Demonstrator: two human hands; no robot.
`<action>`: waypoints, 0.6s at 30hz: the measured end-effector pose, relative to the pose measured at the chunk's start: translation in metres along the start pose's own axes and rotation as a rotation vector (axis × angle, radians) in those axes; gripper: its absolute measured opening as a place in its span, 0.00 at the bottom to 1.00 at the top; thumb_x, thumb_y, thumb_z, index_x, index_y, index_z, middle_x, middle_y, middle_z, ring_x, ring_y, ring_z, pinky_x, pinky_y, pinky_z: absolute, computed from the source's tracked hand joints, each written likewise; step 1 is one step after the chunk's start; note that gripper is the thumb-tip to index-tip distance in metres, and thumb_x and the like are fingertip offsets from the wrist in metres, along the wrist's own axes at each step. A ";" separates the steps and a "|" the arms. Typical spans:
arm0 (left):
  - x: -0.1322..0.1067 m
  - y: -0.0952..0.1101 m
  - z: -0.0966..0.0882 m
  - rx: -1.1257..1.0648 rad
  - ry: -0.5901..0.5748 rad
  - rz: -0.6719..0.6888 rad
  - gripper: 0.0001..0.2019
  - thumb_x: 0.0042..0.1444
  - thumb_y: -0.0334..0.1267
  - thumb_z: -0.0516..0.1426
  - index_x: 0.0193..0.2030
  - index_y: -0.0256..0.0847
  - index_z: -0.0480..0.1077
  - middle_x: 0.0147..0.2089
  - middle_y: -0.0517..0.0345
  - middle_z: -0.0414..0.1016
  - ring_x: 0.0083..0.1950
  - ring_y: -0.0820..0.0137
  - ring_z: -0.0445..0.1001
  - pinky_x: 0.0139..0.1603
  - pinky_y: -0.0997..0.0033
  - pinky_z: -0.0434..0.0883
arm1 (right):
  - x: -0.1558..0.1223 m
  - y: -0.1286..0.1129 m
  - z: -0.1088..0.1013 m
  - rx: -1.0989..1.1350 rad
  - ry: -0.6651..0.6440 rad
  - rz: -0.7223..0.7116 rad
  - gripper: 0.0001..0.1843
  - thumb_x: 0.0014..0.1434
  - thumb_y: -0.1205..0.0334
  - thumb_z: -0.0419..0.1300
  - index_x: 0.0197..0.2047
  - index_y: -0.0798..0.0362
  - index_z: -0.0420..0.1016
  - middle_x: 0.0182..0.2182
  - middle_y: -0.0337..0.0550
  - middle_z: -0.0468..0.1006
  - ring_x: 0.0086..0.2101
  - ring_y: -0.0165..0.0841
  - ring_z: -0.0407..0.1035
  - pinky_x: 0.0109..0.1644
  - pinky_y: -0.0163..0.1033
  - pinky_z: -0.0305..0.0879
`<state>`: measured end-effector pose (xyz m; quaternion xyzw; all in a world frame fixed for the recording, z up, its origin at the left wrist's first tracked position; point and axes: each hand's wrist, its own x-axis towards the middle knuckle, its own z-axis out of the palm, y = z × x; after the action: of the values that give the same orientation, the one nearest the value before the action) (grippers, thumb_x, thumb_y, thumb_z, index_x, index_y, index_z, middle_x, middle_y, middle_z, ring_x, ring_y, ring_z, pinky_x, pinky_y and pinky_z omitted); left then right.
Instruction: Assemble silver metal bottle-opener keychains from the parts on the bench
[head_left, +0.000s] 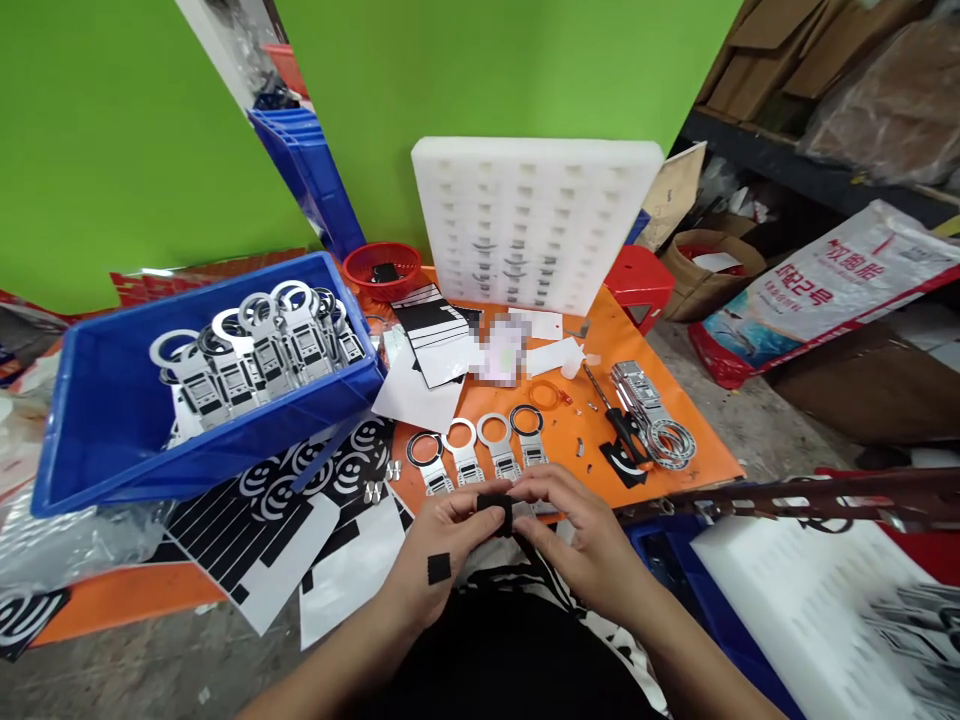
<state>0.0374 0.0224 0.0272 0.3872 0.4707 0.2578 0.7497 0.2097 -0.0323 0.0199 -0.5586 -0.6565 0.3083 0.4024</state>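
Note:
My left hand point(439, 555) and my right hand point(577, 535) meet at the near edge of the orange table point(697, 455). Together their fingertips pinch a small black sticker piece point(496, 510). A black square sticker point(439, 568) is stuck on the back of my left hand. Just beyond my fingers lies a row of several silver ring-topped metal parts point(480, 450). Sheets of black and white stickers point(300, 510) lie to the left of my hands.
A blue bin point(112, 420) at left holds several of the same metal parts. A white foam tray point(536, 220) stands upright at the back, beside a red basket point(386, 268). A screwdriver point(611, 415) and stacked metal parts point(652, 415) lie right. Another foam tray point(810, 600) sits at lower right.

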 end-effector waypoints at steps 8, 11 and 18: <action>0.010 -0.021 0.013 0.159 0.061 0.093 0.05 0.48 0.38 0.64 0.26 0.41 0.80 0.52 0.51 0.79 0.49 0.55 0.76 0.49 0.64 0.72 | -0.005 0.009 0.001 -0.065 0.125 -0.008 0.04 0.63 0.66 0.57 0.37 0.49 0.71 0.37 0.44 0.75 0.39 0.35 0.72 0.44 0.41 0.69; 0.009 -0.020 0.018 0.209 0.062 0.125 0.07 0.51 0.37 0.62 0.25 0.39 0.78 0.51 0.51 0.79 0.48 0.58 0.77 0.48 0.66 0.73 | -0.009 0.010 0.002 -0.100 0.143 -0.014 0.04 0.63 0.68 0.56 0.37 0.49 0.70 0.36 0.44 0.75 0.39 0.36 0.72 0.43 0.42 0.68; 0.007 -0.015 0.025 0.368 0.066 0.223 0.07 0.53 0.34 0.59 0.25 0.40 0.77 0.49 0.54 0.80 0.51 0.61 0.77 0.51 0.68 0.72 | -0.010 0.012 0.003 -0.100 0.170 -0.026 0.05 0.62 0.68 0.58 0.36 0.50 0.68 0.34 0.42 0.74 0.38 0.34 0.70 0.42 0.42 0.66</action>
<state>0.0629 0.0108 0.0178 0.5587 0.4883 0.2611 0.6174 0.2134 -0.0393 0.0061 -0.5934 -0.6419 0.2213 0.4322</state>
